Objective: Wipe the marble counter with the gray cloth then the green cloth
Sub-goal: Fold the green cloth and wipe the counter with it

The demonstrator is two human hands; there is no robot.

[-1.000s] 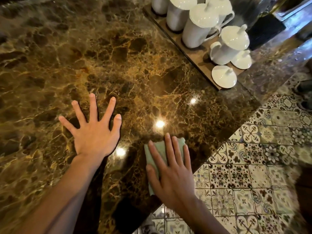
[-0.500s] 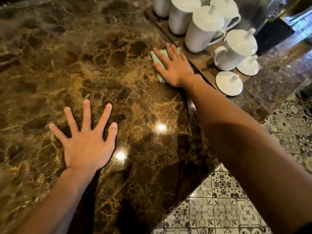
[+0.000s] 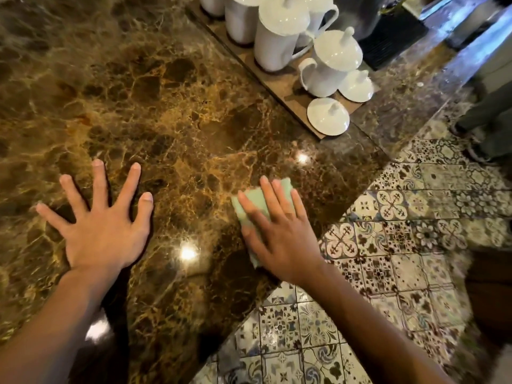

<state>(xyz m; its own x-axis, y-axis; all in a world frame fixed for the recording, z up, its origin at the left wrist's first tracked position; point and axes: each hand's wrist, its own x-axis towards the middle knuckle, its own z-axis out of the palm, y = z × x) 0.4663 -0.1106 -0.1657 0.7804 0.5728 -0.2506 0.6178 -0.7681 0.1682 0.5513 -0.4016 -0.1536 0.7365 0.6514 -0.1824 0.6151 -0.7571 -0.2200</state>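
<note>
**Head view: green cloth on the worktop**

The left hand (image 3: 104,231) lies flat, fingers spread, holding nothing. The right hand (image 3: 279,234) presses the green cloth (image 3: 250,202) flat near the worktop (image 3: 171,112) edge. Push evenly; stay clear of the white pots (image 3: 329,65).

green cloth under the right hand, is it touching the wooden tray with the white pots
Apart. The head view shows bare marble counter between the green cloth and wooden tray.
</note>
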